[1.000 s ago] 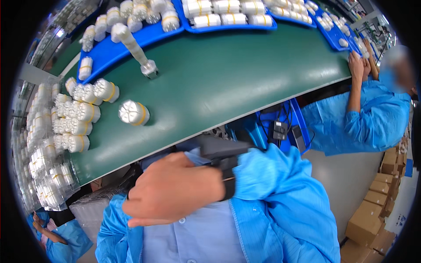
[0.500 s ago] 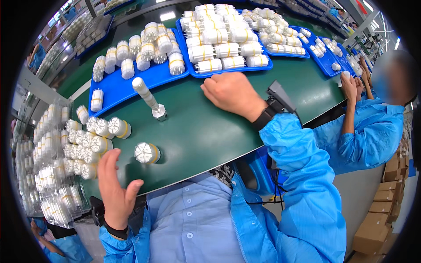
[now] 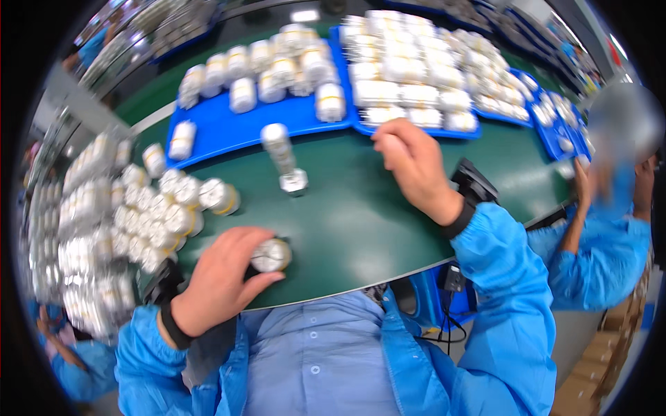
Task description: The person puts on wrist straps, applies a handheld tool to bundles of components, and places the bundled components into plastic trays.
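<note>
My left hand (image 3: 225,274) curves its fingers and thumb around a short white cylindrical bundle (image 3: 270,255) standing near the table's front edge. Its round top shows wedge-shaped segments. My right hand (image 3: 420,170) hovers over the green table, just in front of a loaded tray, with its fingers curled in; anything inside is hidden. Between the hands, farther back, a slim white column (image 3: 281,152) stands on a hexagonal foot. More white bundles (image 3: 163,211) with yellow bands are clustered to the left of my left hand.
A blue tray (image 3: 236,135) with scattered bundles lies at the back left. Beside it a second blue tray (image 3: 454,134) is piled high with bundles. Stacked clear plastic packs (image 3: 87,243) line the far left. A co-worker in a blue smock (image 3: 586,256) works at the right.
My left hand has moved right, from open beside the bundle to around it. My right hand has shifted slightly in view, still curled. The whole view has swung and is blurred.
</note>
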`<state>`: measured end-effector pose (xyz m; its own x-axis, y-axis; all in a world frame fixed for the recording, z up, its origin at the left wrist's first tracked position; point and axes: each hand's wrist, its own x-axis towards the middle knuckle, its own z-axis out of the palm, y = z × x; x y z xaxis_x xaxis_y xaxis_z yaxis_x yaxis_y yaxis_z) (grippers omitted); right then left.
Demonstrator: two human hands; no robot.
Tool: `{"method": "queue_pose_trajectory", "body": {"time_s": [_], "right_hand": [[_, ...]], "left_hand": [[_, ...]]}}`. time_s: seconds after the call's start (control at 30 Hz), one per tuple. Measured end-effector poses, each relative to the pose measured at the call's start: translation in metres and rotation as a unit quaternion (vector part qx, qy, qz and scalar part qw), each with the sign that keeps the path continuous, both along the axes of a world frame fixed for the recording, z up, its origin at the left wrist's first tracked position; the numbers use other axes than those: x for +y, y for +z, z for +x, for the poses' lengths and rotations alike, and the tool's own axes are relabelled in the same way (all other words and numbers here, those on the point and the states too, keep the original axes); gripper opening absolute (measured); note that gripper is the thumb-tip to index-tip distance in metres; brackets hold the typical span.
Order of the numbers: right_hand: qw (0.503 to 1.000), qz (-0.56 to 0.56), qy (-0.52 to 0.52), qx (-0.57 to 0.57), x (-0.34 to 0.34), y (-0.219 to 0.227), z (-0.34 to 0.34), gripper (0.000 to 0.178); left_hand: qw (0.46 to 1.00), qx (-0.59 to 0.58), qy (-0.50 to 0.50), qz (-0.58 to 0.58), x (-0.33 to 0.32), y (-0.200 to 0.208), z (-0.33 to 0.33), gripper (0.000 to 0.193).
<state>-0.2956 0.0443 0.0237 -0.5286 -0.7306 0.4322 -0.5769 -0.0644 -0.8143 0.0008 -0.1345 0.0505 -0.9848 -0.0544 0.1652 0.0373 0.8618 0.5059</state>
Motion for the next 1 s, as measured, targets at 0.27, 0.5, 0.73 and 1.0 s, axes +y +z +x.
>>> {"method": "queue_pose_trajectory", "body": {"time_s": [0.27, 0.5, 0.73, 1.0], "right_hand": [[0.992, -0.006, 0.124, 0.022, -0.034, 0.036, 0.026, 0.064], [0.977, -0.016, 0.127, 0.168, -0.076, -0.003, 0.043, 0.046], [0.986, 0.008, 0.147, 0.075, -0.062, 0.004, 0.049, 0.027], [0.993, -0.012, 0.111, -0.044, -0.061, 0.007, 0.030, 0.023]], "left_hand": [[0.993, 0.103, 0.012, 0.057, 0.007, -0.013, -0.023, 0.056], [0.991, 0.083, 0.017, 0.105, 0.005, -0.016, -0.025, 0.057], [0.995, 0.087, 0.005, 0.052, 0.012, -0.010, -0.024, 0.057], [0.993, 0.044, 0.014, 0.111, 0.008, -0.011, -0.029, 0.068]]}}
